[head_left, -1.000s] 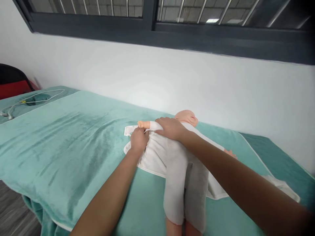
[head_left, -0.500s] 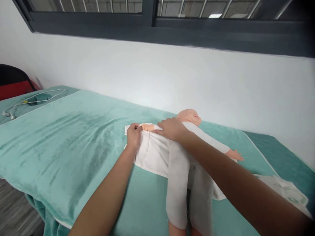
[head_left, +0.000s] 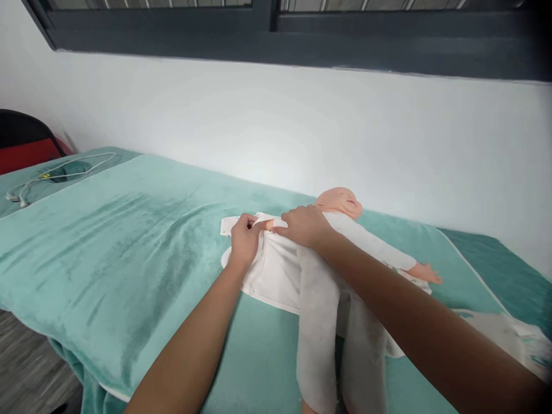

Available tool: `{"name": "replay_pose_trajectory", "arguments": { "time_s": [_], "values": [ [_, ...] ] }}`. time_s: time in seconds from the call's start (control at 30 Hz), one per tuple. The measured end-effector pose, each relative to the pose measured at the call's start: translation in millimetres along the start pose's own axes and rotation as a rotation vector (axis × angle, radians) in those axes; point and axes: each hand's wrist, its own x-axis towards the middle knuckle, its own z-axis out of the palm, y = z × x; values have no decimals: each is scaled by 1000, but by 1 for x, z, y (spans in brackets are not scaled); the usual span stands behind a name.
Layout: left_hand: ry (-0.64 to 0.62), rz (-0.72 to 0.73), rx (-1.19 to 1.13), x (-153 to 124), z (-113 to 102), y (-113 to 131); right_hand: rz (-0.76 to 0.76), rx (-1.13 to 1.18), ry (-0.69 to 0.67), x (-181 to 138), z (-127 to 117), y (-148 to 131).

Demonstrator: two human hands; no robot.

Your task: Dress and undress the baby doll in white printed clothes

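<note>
The left hand [head_left: 248, 240] is pinching white cloth [head_left: 278, 270] partly over the white-bodied doll's [head_left: 318, 322] nine-o'clock arm [head_left: 269, 225], the right hand [head_left: 307, 225] gripping it, the four-o'clock arm [head_left: 379, 248] lying uncovered.

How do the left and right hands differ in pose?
The left hand pinches the white garment; the right hand holds the doll's sleeved arm. The left hand is curled; the right hand lies flatter. The left is farther from the doll's head than the right. Both are bare.
</note>
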Motion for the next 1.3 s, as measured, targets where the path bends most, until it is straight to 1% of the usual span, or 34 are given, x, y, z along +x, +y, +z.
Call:
{"name": "replay_pose_trajectory", "arguments": {
  "time_s": [0.1, 0.13, 0.17, 0.2, 0.27, 0.33, 0.37, 0.43, 0.47, 0.5, 0.53, 0.57, 0.63, 0.7, 0.73, 0.8, 0.87, 0.97, 1.03, 1.1, 1.2, 1.3],
  "values": [
    [-240, 105, 151, -6, 5, 5, -30, -4, 6, 8, 7, -4],
    [-286, 120, 167, -7, 6, 6, -38, -7, 8, 9, 9, -5],
    [-292, 132, 172, -7, 6, 5, -44, -1, 18, 9, 10, -6],
    [-264, 142, 171, -6, 6, 4, -44, 20, 40, 7, 10, -6],
    [-150, 159, 188, -4, 4, 0, -19, 122, 137, -3, 7, -4],
    [-61, 171, 257, -2, 3, -4, 49, 294, 296, -22, 4, 2],
    [-45, 173, 303, -1, 3, -5, 100, 384, 388, -33, 3, 7],
    [-51, 157, 392, -3, 4, -5, 244, 517, 570, -59, 5, 22],
    [-59, 135, 427, -5, 5, -3, 345, 550, 653, -72, 8, 30],
    [-65, 109, 456, -8, 5, -1, 463, 562, 712, -84, 12, 40],
    [-66, 84, 482, -10, 6, 1, 582, 565, 735, -95, 18, 49],
    [-67, 65, 508, -12, 7, 2, 686, 561, 709, -105, 23, 58],
    [-76, 52, 553, -14, 6, 5, 840, 532, 550, -121, 32, 73],
    [-94, 40, 561, -14, 5, 5, 917, 490, 364, -132, 38, 83],
    [-108, 28, 545, -13, 4, 5, 931, 476, 299, -135, 39, 85],
    [-145, 18, 494, -12, 3, 4, 926, 469, 240, -139, 39, 88],
    [-176, 44, 445, -12, 4, 6, 901, 490, 213, -140, 40, 89],
    [-174, 91, 360, -16, 11, 14, 874, 604, 200, -140, 44, 89],
    [-177, 102, 297, -18, 19, 22, 854, 719, 248, -140, 45, 88],
    [-215, 114, 263, -19, 27, 30, 804, 813, 330, -140, 45, 84],
    [-256, 116, 247, -16, 37, 38, 652, 931, 435, -140, 45, 77],
    [-208, 95, 225, -11, 41, 44, 521, 1076, 468, -135, 49, 68]
  ]
}}
